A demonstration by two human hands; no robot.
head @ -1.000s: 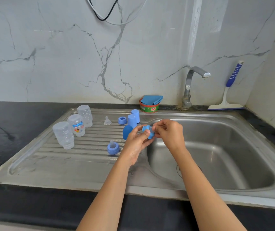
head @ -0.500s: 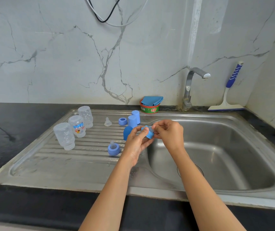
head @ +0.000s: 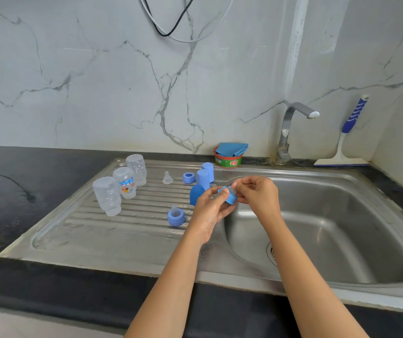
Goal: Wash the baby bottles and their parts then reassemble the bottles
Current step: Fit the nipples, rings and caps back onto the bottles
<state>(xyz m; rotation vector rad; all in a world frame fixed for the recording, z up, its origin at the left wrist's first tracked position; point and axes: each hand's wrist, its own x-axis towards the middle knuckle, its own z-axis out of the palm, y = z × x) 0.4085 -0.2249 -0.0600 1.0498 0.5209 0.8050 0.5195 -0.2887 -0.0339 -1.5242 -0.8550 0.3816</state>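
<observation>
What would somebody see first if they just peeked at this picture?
Two hands meet over the sink's left edge: the left hand holds a blue bottle ring, and the right hand pinches the clear teat in it. To their left, three clear bottles stand upside down on the draining board.

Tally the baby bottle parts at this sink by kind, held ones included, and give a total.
Clear bottles: 3
Blue caps: 3
Blue collar rings: 3
Clear nipples: 3
Total: 12
</observation>
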